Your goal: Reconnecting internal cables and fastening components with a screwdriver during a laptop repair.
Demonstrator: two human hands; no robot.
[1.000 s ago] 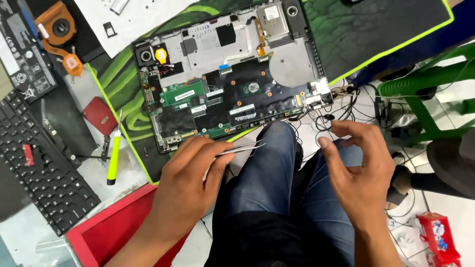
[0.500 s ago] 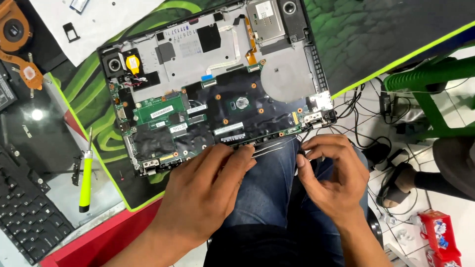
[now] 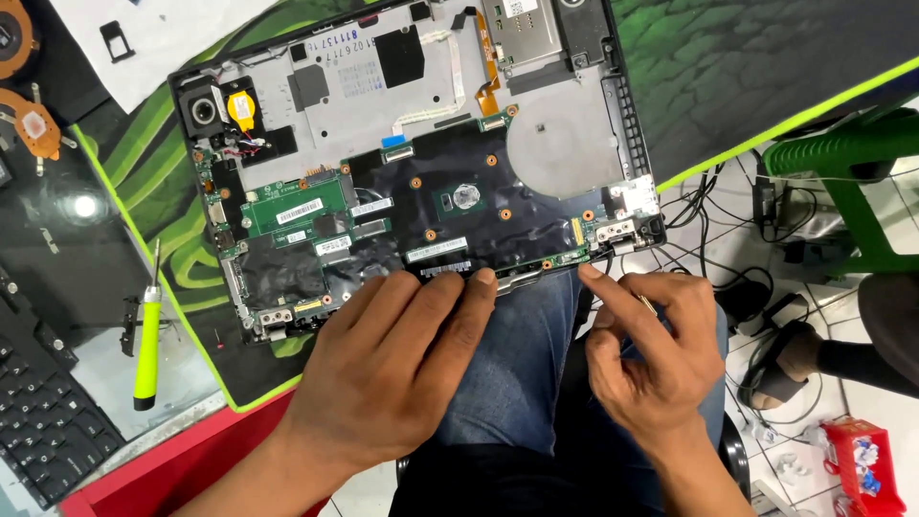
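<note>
An opened laptop base (image 3: 565, 144) lies on a green and black mat (image 3: 766, 67), its dark motherboard (image 3: 459, 206) bare. My left hand (image 3: 392, 373) rests palm down on the board's front edge. Silver tweezers (image 3: 519, 280) poke out from under its fingertips. My right hand (image 3: 656, 359) is beside it over my lap, index finger stretched to the laptop's front right corner by the hinge (image 3: 617, 230), other fingers curled. A thin brass-coloured tip (image 3: 648, 304) shows between them; what it is cannot be made out.
A green-handled screwdriver (image 3: 145, 345) and a loose keyboard (image 3: 38, 431) lie left of the mat, with a copper heat pipe (image 3: 33, 124) above. A red tray edge (image 3: 144, 469) runs below. Right: cables (image 3: 728, 249), green stool (image 3: 852, 182), red packet (image 3: 866, 460), another person's foot (image 3: 795, 359).
Both hands rose from my lap to the laptop's front edge. My left hand laid the tweezers flat along that edge. The view shifted so the laptop sits more central.
</note>
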